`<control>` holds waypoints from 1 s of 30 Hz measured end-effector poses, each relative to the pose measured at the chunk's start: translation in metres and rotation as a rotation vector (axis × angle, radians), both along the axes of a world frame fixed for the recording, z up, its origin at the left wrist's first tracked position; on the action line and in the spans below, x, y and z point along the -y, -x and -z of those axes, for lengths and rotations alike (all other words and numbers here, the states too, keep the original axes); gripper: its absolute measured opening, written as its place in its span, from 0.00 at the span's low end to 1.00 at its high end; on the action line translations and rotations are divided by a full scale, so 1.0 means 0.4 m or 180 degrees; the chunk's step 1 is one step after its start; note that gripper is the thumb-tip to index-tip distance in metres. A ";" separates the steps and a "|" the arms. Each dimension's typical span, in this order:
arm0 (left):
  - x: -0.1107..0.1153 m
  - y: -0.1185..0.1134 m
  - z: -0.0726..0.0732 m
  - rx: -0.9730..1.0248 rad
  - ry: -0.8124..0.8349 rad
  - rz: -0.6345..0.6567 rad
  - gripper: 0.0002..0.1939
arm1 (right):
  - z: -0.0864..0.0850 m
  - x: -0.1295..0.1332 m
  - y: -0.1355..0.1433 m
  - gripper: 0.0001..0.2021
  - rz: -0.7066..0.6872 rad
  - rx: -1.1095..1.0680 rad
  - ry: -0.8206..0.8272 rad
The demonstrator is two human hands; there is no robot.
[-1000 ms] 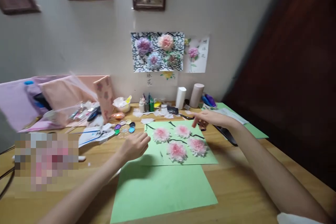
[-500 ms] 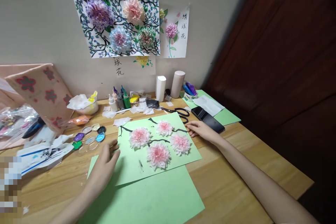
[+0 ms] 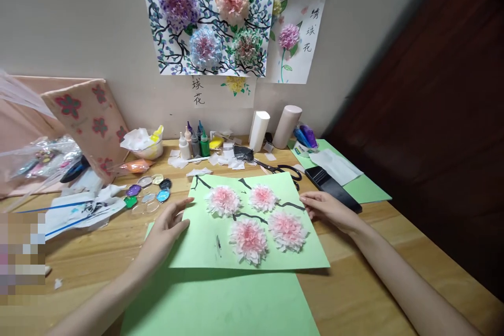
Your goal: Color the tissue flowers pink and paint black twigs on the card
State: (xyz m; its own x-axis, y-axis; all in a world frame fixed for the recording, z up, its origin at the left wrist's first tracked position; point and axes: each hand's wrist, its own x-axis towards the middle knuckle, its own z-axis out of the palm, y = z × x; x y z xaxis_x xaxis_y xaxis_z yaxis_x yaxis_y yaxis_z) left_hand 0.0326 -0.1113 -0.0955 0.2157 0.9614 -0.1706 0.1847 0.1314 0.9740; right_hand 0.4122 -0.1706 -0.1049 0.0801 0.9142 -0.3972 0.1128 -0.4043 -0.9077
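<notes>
A light green sheet [image 3: 197, 252] bears several pink-and-white paper flowers [image 3: 249, 240] and short black painted branches [image 3: 251, 217]. My left hand [image 3: 167, 228] is at its left edge, thumb and fingertips on the paper, gripping it. At the right edge, my right hand [image 3: 326, 209] pinches the sheet, its fingertips partly hidden. The sheet's near edge stands a little above a second green sheet [image 3: 220, 304], which lies on the wooden table.
Behind the sheet are black scissors [image 3: 289, 169], a black phone [image 3: 333, 189], paint bottles [image 3: 203, 144] and two upright containers [image 3: 259, 131]. A paint palette [image 3: 147, 198] and a stained cloth [image 3: 82, 210] lie left. Flower pictures [image 3: 205, 21] hang on the wall.
My left hand has closed in on the left edge of the flowered sheet. The sheet has turned slightly, its near edge now nearly level. The camera view has shifted.
</notes>
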 end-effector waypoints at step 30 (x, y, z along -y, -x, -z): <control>-0.286 -0.060 0.019 -0.2154 -0.2283 0.2027 0.21 | -0.081 0.077 -0.200 0.14 0.0387 0.0588 -0.0106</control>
